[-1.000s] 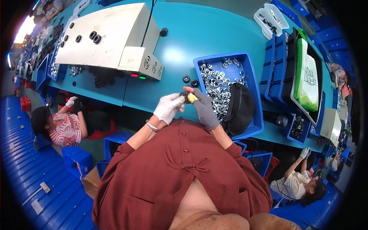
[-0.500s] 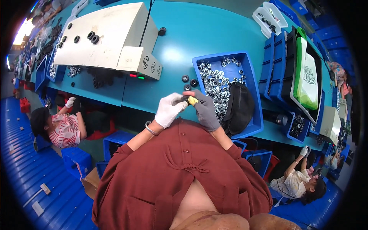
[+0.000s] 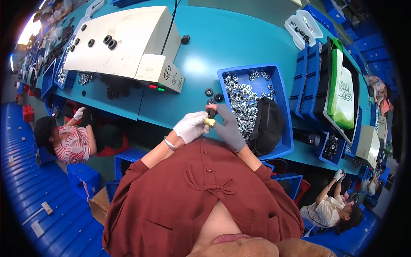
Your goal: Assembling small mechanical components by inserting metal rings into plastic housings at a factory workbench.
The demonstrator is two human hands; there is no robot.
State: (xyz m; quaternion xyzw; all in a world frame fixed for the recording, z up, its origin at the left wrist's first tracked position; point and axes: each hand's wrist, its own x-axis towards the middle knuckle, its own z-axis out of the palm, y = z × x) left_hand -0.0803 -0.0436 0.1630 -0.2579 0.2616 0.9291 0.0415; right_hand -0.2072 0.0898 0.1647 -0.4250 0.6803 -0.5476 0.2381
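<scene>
My left hand point(image 3: 191, 127), in a white glove, is closed with its fingertips at a small black ring-shaped part point(image 3: 210, 113). My right hand point(image 3: 229, 127), in a grey glove with a bare fingertip showing, closes on the same part from the other side. A yellow piece point(image 3: 209, 122) sits at the right thumb's tip, between the hands; whether it is a thumb wrap or a loose piece I cannot tell. Just beyond the hands, black wheel-like parts point(image 3: 209, 91) lie on the teal table. Beside my right hand, a blue tray point(image 3: 287, 128) holds many shiny metal parts point(image 3: 244, 96) and a black pouch point(image 3: 269, 124).
A cream machine point(image 3: 115, 38) with black rings on top stands at the left. Stacked blue bins point(image 3: 299, 81) and a green-and-white bag point(image 3: 342, 94) are at the right. An open white box point(image 3: 303, 28) lies at the far right. Other people sit on both sides.
The black part has come into fuller view between my fingers. The yellow piece has shifted down and left, and my left hand has moved slightly lower.
</scene>
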